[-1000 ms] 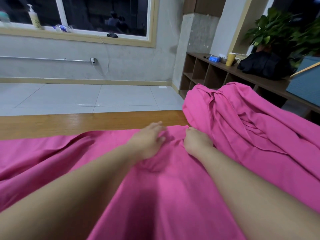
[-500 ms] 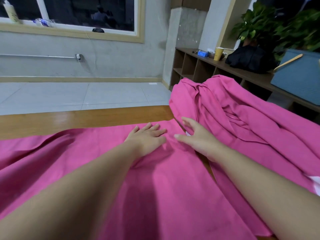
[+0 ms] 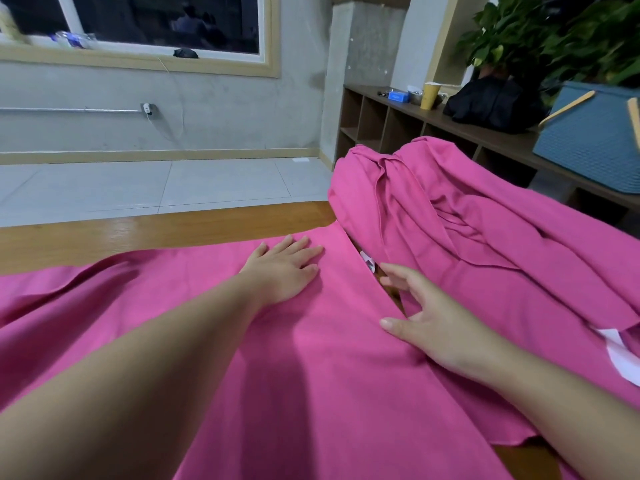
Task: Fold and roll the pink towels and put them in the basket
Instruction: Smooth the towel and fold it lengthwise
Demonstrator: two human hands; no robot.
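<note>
on the pink towel (image 3: 311, 375), both hands (image 3: 282, 268) lie flat.

Left hand (image 3: 282, 268): bunched on the towel (image 3: 311, 358) a second ago, now flat, fingers straight. Right hand (image 3: 426, 317): uncurled from a fist and drawn back to the towel's right edge, fingers spread. Towel: near part smoothed; a gap has opened beside the pile (image 3: 485, 237).

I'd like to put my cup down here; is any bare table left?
Bare wooden tabletop runs along the far edge, between the flat pink towel and the tiled floor. The right side is crowded by a heaped pink towel pile.
</note>
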